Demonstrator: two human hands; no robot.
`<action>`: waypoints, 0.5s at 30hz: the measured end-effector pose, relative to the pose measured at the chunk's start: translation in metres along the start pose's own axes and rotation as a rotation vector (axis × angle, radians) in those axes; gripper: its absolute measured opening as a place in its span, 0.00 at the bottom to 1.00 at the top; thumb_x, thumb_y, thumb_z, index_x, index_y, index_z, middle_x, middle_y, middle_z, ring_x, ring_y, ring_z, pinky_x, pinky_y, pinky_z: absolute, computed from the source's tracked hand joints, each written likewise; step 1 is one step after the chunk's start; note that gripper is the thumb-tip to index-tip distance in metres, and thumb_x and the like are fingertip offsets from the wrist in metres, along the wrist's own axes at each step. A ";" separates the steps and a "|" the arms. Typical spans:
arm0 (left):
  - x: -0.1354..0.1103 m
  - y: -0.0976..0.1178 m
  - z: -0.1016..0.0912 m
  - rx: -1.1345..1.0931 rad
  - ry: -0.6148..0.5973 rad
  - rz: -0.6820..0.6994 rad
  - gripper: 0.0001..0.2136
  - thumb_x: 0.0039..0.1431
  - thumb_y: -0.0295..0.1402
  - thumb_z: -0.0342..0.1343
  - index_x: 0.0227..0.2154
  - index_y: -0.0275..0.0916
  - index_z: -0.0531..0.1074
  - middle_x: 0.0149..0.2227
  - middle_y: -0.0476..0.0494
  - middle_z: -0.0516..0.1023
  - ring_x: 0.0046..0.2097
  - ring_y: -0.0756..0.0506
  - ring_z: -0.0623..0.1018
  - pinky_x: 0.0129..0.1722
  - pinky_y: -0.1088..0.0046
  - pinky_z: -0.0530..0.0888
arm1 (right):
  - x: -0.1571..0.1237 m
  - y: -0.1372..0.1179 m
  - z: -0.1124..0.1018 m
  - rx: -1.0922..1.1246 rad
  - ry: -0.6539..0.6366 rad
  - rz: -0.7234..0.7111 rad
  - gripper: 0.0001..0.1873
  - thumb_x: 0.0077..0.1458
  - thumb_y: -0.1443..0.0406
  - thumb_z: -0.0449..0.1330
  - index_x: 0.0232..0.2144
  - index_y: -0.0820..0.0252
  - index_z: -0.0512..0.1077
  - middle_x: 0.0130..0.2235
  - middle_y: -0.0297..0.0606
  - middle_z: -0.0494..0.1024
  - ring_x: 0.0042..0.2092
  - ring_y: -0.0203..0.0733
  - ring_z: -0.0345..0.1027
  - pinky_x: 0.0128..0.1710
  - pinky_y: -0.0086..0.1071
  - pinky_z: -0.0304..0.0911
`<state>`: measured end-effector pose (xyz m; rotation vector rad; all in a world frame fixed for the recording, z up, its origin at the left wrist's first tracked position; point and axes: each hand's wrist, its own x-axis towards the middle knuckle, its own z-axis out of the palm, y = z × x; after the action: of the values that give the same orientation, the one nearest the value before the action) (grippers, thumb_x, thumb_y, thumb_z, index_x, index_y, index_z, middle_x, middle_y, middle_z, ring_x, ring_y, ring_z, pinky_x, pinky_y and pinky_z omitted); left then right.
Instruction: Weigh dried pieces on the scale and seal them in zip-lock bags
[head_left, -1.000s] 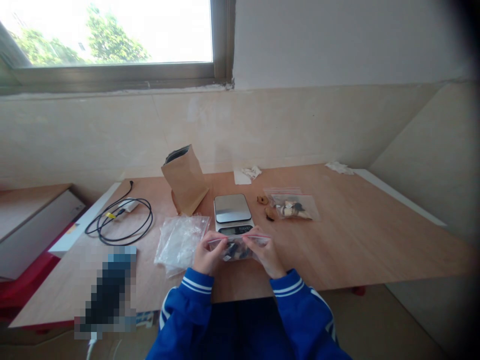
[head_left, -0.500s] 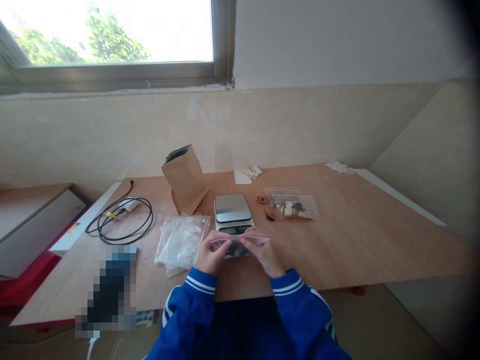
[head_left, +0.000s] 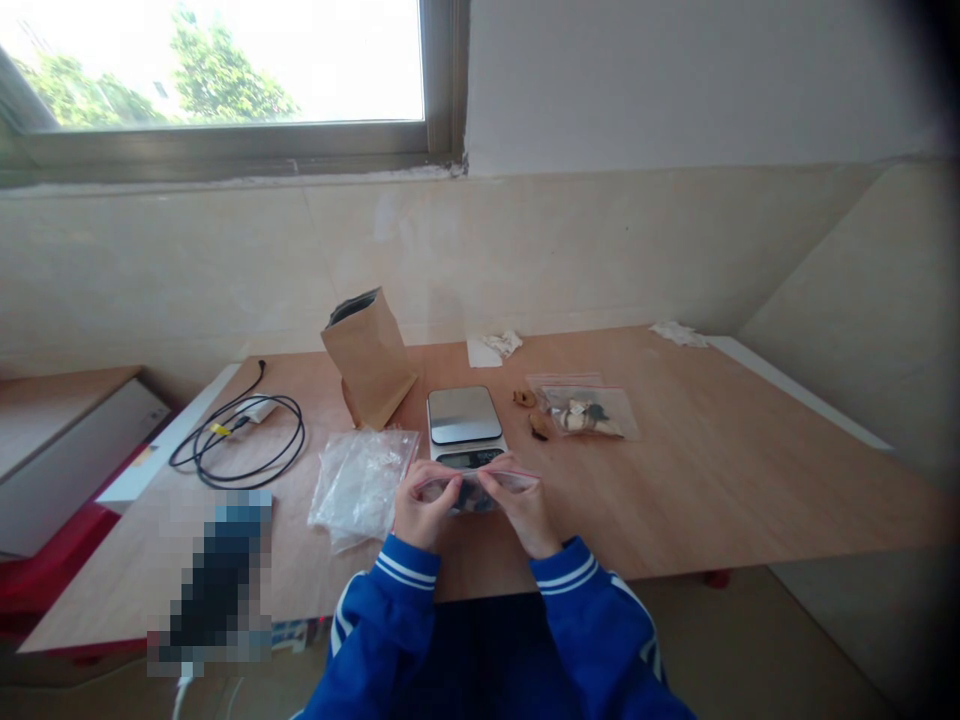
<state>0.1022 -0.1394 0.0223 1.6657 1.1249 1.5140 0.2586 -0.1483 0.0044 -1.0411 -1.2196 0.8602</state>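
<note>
Between my two hands is a clear zip-lock bag with a pinkish-red strip along its top and dark and pale pieces inside. My left hand pinches the top edge on the left, thumb in front. On the right, my right hand pinches the same edge, its thumb close to the other. Just beyond the bag stands a kitchen scale with a bare steel plate; my hands partly cover its front panel. Left of my hands lies a pile of clear plastic bags.
An open brown paper pouch stands behind the bags. Right of the scale lie brown dried pieces and a filled zip-lock bag. A coiled black cable and a blurred-out dark object lie at left. Crumpled tissue is by the wall.
My thumbs have shifted slightly along the bag's top edge, and the bag is a little higher against the scale's front. Both hands keep their pinch. The other things stay in place.
</note>
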 end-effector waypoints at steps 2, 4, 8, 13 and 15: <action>0.001 0.001 -0.001 -0.009 -0.011 -0.014 0.06 0.50 0.35 0.62 0.27 0.38 0.78 0.28 0.44 0.77 0.34 0.46 0.75 0.37 0.68 0.72 | 0.000 -0.003 0.000 -0.003 0.017 0.001 0.07 0.50 0.60 0.63 0.27 0.58 0.76 0.32 0.35 0.72 0.37 0.41 0.68 0.40 0.35 0.65; 0.003 0.002 -0.003 -0.016 -0.059 -0.031 0.06 0.50 0.35 0.62 0.27 0.38 0.78 0.29 0.43 0.78 0.34 0.46 0.75 0.37 0.68 0.72 | 0.000 -0.004 0.000 -0.003 0.014 0.004 0.08 0.50 0.59 0.63 0.27 0.58 0.76 0.32 0.35 0.73 0.38 0.41 0.68 0.40 0.35 0.65; 0.007 0.000 -0.009 0.010 -0.107 -0.030 0.07 0.51 0.36 0.62 0.28 0.38 0.78 0.29 0.43 0.78 0.35 0.45 0.76 0.38 0.68 0.72 | 0.002 -0.004 -0.004 0.041 -0.085 0.057 0.12 0.49 0.57 0.64 0.35 0.56 0.76 0.34 0.36 0.75 0.37 0.42 0.70 0.40 0.36 0.66; 0.007 -0.008 -0.015 0.039 -0.124 0.020 0.07 0.54 0.36 0.60 0.30 0.38 0.78 0.31 0.43 0.78 0.37 0.45 0.76 0.40 0.67 0.71 | 0.006 -0.015 -0.017 -0.157 0.054 -0.088 0.21 0.54 0.56 0.59 0.49 0.53 0.69 0.41 0.38 0.73 0.43 0.43 0.68 0.45 0.40 0.63; 0.006 -0.008 -0.016 0.032 -0.151 0.019 0.07 0.55 0.36 0.58 0.32 0.38 0.77 0.32 0.43 0.77 0.38 0.45 0.76 0.40 0.68 0.71 | 0.009 -0.028 -0.021 -0.394 0.039 -0.248 0.17 0.54 0.59 0.60 0.46 0.52 0.72 0.44 0.40 0.72 0.48 0.46 0.65 0.51 0.42 0.57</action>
<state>0.0849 -0.1315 0.0204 1.7844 1.0610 1.3631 0.2800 -0.1526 0.0334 -1.1796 -1.4847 0.4126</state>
